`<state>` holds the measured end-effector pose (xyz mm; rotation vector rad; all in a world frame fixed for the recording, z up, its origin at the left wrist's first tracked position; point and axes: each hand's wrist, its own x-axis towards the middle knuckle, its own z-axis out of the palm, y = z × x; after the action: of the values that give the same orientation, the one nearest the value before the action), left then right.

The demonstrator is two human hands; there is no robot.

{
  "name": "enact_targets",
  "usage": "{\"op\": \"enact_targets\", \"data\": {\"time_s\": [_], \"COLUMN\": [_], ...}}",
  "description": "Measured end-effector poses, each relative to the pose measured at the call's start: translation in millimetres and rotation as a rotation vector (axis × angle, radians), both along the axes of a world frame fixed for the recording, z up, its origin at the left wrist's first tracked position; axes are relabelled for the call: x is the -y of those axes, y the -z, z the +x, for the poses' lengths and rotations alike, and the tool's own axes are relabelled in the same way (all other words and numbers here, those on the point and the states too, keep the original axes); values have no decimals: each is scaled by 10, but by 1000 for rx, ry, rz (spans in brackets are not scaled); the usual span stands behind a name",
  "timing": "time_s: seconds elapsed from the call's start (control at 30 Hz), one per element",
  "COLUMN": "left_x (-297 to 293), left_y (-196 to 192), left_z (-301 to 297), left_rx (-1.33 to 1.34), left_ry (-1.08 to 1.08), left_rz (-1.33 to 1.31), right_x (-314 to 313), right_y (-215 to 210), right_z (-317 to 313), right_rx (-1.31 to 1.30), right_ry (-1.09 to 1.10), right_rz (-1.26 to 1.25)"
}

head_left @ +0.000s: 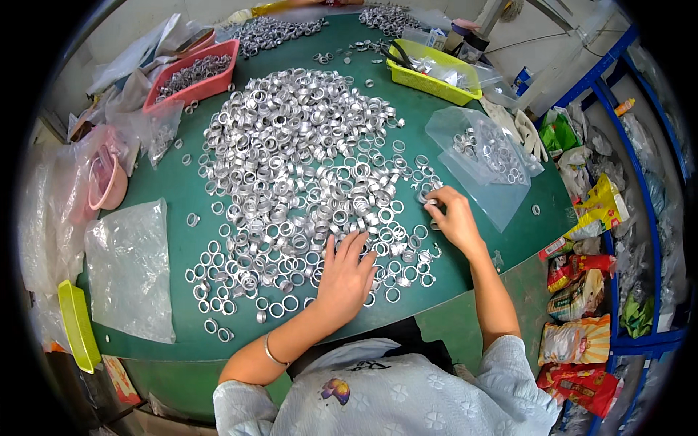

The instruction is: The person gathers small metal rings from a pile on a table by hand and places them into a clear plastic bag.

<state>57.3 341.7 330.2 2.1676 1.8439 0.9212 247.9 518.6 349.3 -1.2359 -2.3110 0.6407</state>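
A large heap of silvery metal rings (pixel 298 116) covers the middle of the green table (pixel 407 73), thinning to a loose layer toward me. My left hand (pixel 345 280) lies palm down on the near part of the heap, fingers spread and touching rings; what is under the palm is hidden. At the heap's right edge, my right hand (pixel 456 218) pinches a metal ring (pixel 424 197) between thumb and fingers. Just beyond that hand, a clear plastic bag (pixel 480 190) lies flat with several rings in or on it.
A pink basket (pixel 231 69) of small metal parts stands at the far left, a yellow-green basket (pixel 436 89) at the far right. An empty-looking clear bag (pixel 131 272) lies left. White gloves (pixel 529 134) rest at the right edge, beside a blue rack (pixel 612 291) with colourful packages.
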Motion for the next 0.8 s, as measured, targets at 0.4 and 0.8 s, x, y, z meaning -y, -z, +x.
{"op": "enact_targets", "data": {"time_s": [0.4, 0.8], "left_x": [-52, -35], "left_y": [-23, 35], "left_z": [-38, -45], "left_rx": [28, 9], "left_ry": [3, 85], "left_rz": [-34, -32], "right_x": [687, 451], "right_y": [-190, -231], "right_z": [-170, -16], "right_rx": [165, 44], "right_ry": [-435, -176], "right_rz": [138, 187]}}
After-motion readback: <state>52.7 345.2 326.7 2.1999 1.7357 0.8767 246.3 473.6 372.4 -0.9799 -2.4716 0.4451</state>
